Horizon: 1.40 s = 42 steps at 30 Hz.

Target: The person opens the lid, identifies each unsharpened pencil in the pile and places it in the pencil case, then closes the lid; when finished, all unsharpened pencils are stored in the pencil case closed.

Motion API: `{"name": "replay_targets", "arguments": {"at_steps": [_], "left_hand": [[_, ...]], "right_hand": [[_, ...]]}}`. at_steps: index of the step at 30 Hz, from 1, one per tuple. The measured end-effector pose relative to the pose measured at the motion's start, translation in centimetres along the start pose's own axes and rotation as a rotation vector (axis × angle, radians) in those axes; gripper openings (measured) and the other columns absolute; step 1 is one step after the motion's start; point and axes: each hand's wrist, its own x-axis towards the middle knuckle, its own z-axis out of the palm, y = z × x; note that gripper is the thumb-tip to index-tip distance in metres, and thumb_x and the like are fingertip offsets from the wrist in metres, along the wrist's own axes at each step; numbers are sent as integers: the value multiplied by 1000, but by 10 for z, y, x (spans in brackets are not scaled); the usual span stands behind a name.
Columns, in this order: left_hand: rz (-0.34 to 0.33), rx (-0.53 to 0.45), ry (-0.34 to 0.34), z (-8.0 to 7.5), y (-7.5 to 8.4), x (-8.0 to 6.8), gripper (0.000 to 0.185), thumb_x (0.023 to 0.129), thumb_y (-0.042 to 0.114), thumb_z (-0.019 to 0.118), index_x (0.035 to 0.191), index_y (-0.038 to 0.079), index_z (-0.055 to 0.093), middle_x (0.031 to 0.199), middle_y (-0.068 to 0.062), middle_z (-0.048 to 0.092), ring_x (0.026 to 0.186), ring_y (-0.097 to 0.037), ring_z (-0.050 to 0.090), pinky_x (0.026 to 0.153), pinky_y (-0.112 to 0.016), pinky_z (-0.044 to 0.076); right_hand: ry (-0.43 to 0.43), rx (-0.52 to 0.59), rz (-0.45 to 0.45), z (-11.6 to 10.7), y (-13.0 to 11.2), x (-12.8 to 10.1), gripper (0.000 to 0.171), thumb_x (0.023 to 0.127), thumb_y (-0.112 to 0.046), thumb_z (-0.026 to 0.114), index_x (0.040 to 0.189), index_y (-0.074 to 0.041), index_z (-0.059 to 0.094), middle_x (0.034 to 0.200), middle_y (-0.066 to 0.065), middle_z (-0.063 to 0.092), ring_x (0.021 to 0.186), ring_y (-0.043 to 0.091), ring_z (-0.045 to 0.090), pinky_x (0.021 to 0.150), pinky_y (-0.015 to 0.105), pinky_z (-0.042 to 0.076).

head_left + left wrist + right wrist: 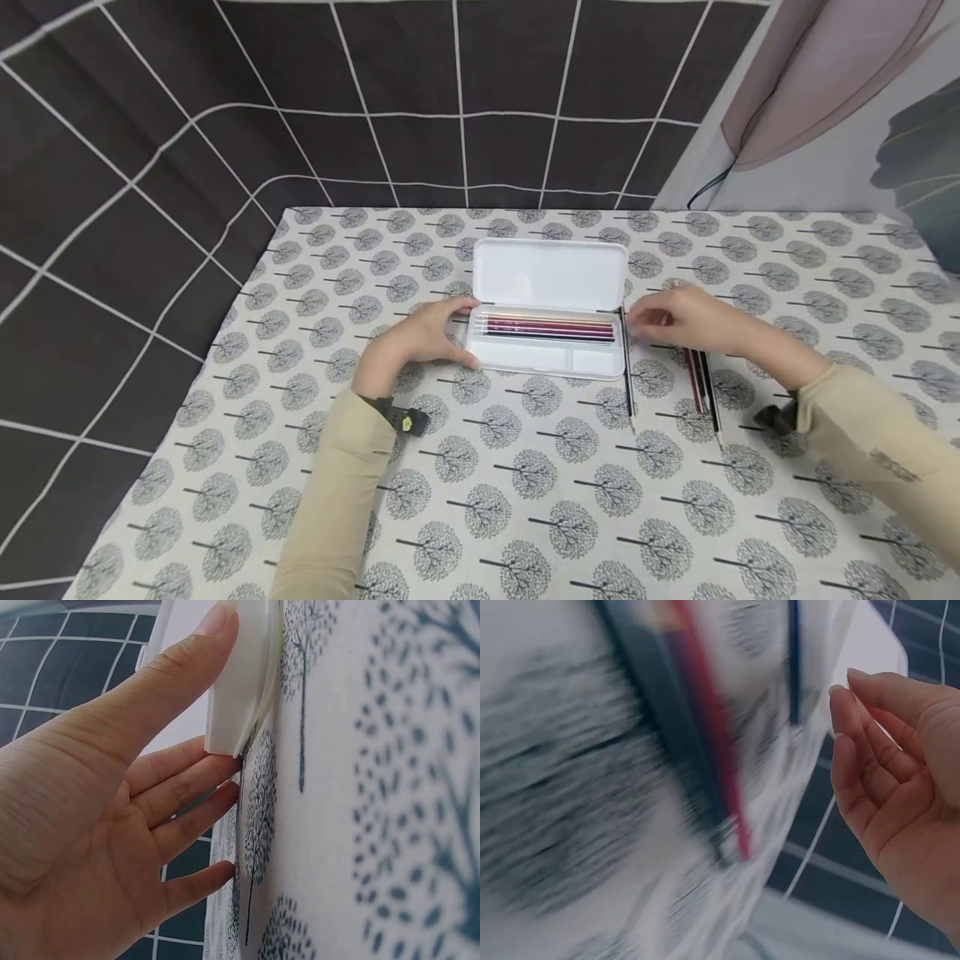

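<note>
A white hinged pencil case (592, 363) lies with its lid (551, 273) raised at the back. Inside, a row of dark red, black and pale pencils (551, 327) lies lengthwise. My left hand (420, 337) holds the case's left end, thumb at the front corner and forefinger at the back. By the case's right edge hovers my right hand (678, 318), fingers loosely bent and nothing visible between them. A black pencil (629, 392) with a white end lies along that edge. Under my right wrist are more pencils, one black (708, 392) and at least one dark red (693, 382).
A white tablecloth (480, 500) with grey tree prints covers the table. Behind and to the left hangs a dark curtain (405, 75) with a white grid. A pinkish patterned cloth (817, 83) hangs at the back right, with a thin dark cord (708, 187) beside it.
</note>
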Motion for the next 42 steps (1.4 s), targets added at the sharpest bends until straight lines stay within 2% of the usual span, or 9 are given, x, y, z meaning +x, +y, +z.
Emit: {"name": "replay_targets", "arguments": {"at_steps": [4,9,14,17,21,24,33,38,42], "left_hand": [[-9,7,2,0,0,0,99,59,41,86,142,21,36,146,-9,38,134,-28,33,111,-46,26],[-9,18,2,0,2,-1,100,59,41,86,143,20,36,146,-10,38,134,-30,33,111,-48,26],[-1,9,9,0,3,-3,100,59,40,86,143,19,36,146,-10,38,134,-30,33,111,-48,26],[12,10,14,0,3,-4,99,60,39,86,142,18,37,145,-11,38,134,-31,33,111,-48,26],[22,14,5,1,3,-3,98,61,39,86,143,16,36,145,-12,38,134,-31,34,111,-48,27],[12,11,-1,1,3,-3,99,60,39,86,143,17,36,145,-11,39,133,-30,34,111,-48,27],[8,27,4,-2,4,-3,100,59,40,86,143,19,36,144,-11,40,133,-31,35,110,-49,28],[6,27,9,-1,3,-2,99,59,40,86,142,19,37,143,-10,41,132,-30,36,110,-48,28],[11,24,3,-1,3,-2,98,60,40,86,142,19,37,143,-10,41,132,-29,36,110,-47,27]], "right_hand": [[22,-21,99,0,11,-28,17,80,-7,70,97,-8,69,84,-5,69,68,1,58,61,20,52],[80,-42,164,2,21,-53,17,77,-2,71,93,-6,69,77,-6,66,67,0,57,60,18,52],[150,-51,203,7,24,-62,13,75,-7,74,87,-6,68,70,-8,61,61,-2,52,55,17,50],[176,-55,281,10,23,-62,14,78,-17,75,84,-8,67,68,-6,60,58,2,51,53,18,47],[120,-17,456,10,21,-62,28,81,-34,72,84,-7,64,69,-2,60,59,10,51,54,22,44],[61,2,544,9,19,-59,36,82,-43,68,85,-7,63,71,0,59,62,14,50,57,26,43],[-24,40,607,3,16,-48,30,87,-35,63,82,-5,63,65,1,57,54,16,46,52,28,39],[-49,127,630,0,18,-45,34,90,-33,58,90,1,64,64,1,55,53,15,45,48,28,41],[-67,225,673,-5,22,-47,40,92,-39,54,93,0,63,66,2,54,58,14,47,55,28,43]]}}
